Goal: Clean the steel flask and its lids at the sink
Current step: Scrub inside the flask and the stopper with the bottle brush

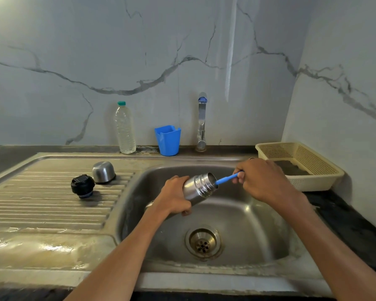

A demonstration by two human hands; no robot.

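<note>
Forearms: two bare forearms rise from the bottom edge of the frame toward the centre, over the sink.
Left hand: the left hand (174,196), just left of centre, has fingers and thumb curled round the body of the cylindrical brushed-steel flask (199,186), gripping it firmly.
Flask: held above the stainless steel sink basin (237,216), tilted, its threaded open mouth pointing up and to the right.
Right hand: the right hand (262,180), right of centre, pinches the thin blue plastic brush handle (227,178) between curled fingers and thumb; the handle's far end goes into the flask's mouth, and the brush head is hidden inside.
Lids: on the ribbed steel draining board (41,205), left of centre, a rounded steel cup lid (103,172) sits mouth down, with a black plastic stopper lid (82,186) just beside it to the lower left.
Drain: a round metal strainer (203,242) lies in the basin floor, lower centre.
Back ledge: a clear plastic water bottle with a green cap (125,128), a blue plastic cup (168,140) and a chrome tap (201,121) stand along the marble-patterned wall (139,51).
Right side: a cream perforated plastic basket (300,164) rests on the dark counter (345,218) just right of the basin.
</note>
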